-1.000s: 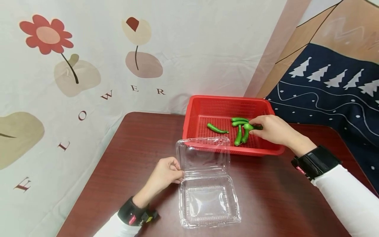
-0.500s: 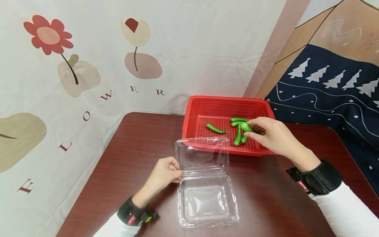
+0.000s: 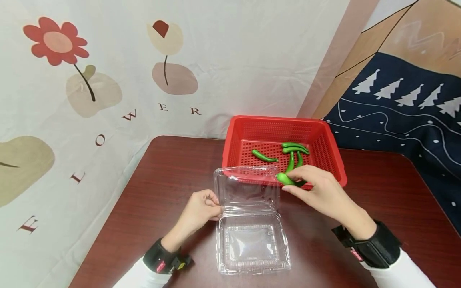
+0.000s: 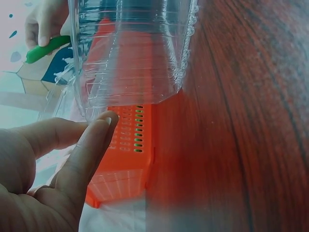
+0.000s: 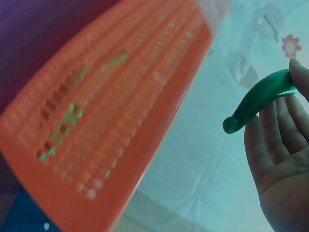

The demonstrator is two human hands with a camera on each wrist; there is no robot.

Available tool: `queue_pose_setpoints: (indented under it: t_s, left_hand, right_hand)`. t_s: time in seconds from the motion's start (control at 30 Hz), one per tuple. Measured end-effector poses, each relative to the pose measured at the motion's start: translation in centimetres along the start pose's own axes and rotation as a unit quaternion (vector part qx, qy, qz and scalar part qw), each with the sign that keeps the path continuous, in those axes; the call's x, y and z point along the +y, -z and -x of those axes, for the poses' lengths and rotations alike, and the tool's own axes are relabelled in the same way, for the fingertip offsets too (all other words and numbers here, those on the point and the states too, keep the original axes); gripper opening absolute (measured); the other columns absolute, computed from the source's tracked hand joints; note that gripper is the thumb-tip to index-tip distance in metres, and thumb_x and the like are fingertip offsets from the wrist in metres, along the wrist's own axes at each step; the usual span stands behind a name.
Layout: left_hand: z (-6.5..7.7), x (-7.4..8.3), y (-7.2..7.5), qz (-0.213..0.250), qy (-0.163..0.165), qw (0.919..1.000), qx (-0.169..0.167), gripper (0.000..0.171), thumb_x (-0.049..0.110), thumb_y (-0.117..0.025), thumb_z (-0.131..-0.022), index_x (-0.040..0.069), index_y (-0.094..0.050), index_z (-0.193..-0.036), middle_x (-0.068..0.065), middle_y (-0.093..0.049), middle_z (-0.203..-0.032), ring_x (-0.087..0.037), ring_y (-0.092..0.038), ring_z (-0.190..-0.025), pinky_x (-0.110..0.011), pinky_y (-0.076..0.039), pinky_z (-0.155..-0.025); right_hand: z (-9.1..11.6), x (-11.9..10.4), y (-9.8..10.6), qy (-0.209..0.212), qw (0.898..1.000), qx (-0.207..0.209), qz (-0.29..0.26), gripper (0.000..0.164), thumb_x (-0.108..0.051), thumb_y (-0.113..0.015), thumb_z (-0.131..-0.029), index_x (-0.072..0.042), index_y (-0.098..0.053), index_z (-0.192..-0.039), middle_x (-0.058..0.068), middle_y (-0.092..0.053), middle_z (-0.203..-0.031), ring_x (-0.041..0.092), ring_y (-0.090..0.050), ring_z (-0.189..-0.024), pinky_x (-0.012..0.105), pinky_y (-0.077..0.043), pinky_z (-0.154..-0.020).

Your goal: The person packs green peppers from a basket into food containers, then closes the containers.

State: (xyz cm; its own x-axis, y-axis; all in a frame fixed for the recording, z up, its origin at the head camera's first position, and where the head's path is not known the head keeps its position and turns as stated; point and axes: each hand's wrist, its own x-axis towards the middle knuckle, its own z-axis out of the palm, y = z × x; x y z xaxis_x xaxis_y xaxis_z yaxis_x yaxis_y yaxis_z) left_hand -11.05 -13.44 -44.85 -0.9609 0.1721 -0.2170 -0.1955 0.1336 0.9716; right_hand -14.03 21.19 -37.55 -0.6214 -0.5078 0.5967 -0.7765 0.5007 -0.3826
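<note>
My right hand [image 3: 320,192] pinches a green chili pepper [image 3: 283,179] between thumb and fingers, over the near rim of the red basket and beside the raised lid. In the right wrist view the curved pepper [image 5: 258,99] sticks out past the fingertips. My left hand [image 3: 201,208] pinches the left edge of a clear plastic clamshell container [image 3: 252,245] near its hinge. The container lies with its lid [image 3: 246,192] up and nothing in its base. The left wrist view has thumb and finger of the left hand [image 4: 63,159] meeting at the clear plastic edge.
Several more green chili peppers [image 3: 264,156] lie in the red slotted basket [image 3: 329,156] at the back of the dark wood table [image 3: 162,172]. The clear lid overlaps the basket's front left side in the head view. A printed cloth [image 3: 216,60] hangs behind the table.
My right hand has lifted the chili pepper from the pile and carried it toward me and slightly left, over the basket's near rim. My left hand has stayed at the container.
</note>
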Motion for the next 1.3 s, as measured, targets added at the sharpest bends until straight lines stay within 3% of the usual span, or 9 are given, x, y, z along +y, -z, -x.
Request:
queue_pose_setpoints:
  t_s: [0.17, 0.33, 0.43, 0.57, 0.9, 1.1, 1.3]
  left_hand:
    - [0.0, -0.1, 0.0, -0.005, -0.003, 1.0000, 0.002, 0.019, -0.013, -0.075, -0.082, -0.005, -0.058, -0.087, -0.018, -0.074, -0.079, -0.019, -0.072, -0.067, -0.038, -0.068, -0.067]
    - [0.0, -0.1, -0.1, -0.004, -0.005, 1.0000, 0.002, 0.019, -0.013, -0.073, -0.080, -0.005, -0.058, -0.087, -0.016, -0.074, -0.078, -0.019, -0.072, -0.066, -0.039, -0.068, -0.067]
    - [0.0, -0.1, -0.1, -0.001, -0.004, 1.0000, 0.002, 0.018, -0.013, -0.072, -0.080, -0.005, -0.057, -0.087, -0.015, -0.073, -0.076, -0.019, -0.072, -0.066, -0.039, -0.068, -0.067]
    - [0.0, -0.1, -0.1, -0.002, -0.002, 1.0000, 0.005, 0.018, -0.014, -0.071, -0.079, -0.005, -0.057, -0.088, -0.016, -0.073, -0.077, -0.019, -0.072, -0.066, -0.039, -0.068, -0.067]
    - [0.0, -0.1, -0.2, -0.006, -0.002, 0.9999, 0.013, 0.017, -0.014, -0.069, -0.078, -0.004, -0.058, -0.087, -0.016, -0.074, -0.077, -0.020, -0.073, -0.066, -0.039, -0.068, -0.067]
    - [0.0, -0.2, -0.2, -0.013, -0.003, 0.9997, 0.018, 0.017, -0.014, -0.069, -0.078, -0.004, -0.059, -0.086, -0.015, -0.074, -0.076, -0.020, -0.073, -0.065, -0.039, -0.068, -0.066]
    - [-0.1, -0.2, -0.2, -0.012, -0.004, 0.9998, 0.013, 0.017, -0.015, -0.069, -0.080, -0.005, -0.058, -0.088, -0.018, -0.074, -0.079, -0.020, -0.073, -0.066, -0.038, -0.068, -0.066]
  right_hand:
    - [0.7, -1.8, -2.0, 0.041, 0.999, -0.020, -0.010, 0.041, -0.052, -0.062, -0.100, -0.015, -0.076, -0.109, -0.008, -0.073, -0.100, 0.008, -0.065, -0.087, 0.015, -0.055, -0.078]
    - [1.6, -2.9, -3.8, 0.039, 0.997, -0.061, -0.015, 0.031, -0.046, -0.066, -0.100, -0.017, -0.075, -0.109, -0.011, -0.072, -0.103, 0.005, -0.065, -0.090, 0.016, -0.057, -0.077]
    - [2.0, -3.4, -4.8, 0.040, 0.996, -0.085, -0.007, 0.023, -0.035, -0.078, -0.096, -0.017, -0.074, -0.109, -0.011, -0.071, -0.103, 0.004, -0.064, -0.089, 0.018, -0.057, -0.075]
    - [2.5, -4.0, -6.1, 0.061, 0.993, -0.105, 0.012, 0.027, -0.022, -0.089, -0.084, -0.015, -0.074, -0.107, -0.009, -0.070, -0.101, 0.005, -0.064, -0.090, 0.022, -0.059, -0.073]
    - [3.2, -5.3, -9.1, 0.130, 0.979, -0.129, 0.085, 0.031, -0.023, -0.093, -0.078, -0.013, -0.075, -0.100, -0.007, -0.067, -0.091, 0.008, -0.064, -0.081, 0.020, -0.058, -0.068]
    - [3.5, -5.8, -10.5, 0.148, 0.963, -0.151, 0.166, 0.030, -0.027, -0.094, -0.075, -0.013, -0.073, -0.091, -0.006, -0.068, -0.085, 0.011, -0.066, -0.075, 0.024, -0.059, -0.061]
    - [3.7, -6.1, -11.7, 0.158, 0.950, -0.168, 0.209, 0.028, -0.030, -0.092, -0.075, -0.015, -0.070, -0.082, -0.007, -0.065, -0.076, 0.011, -0.064, -0.067, 0.027, -0.058, -0.055]
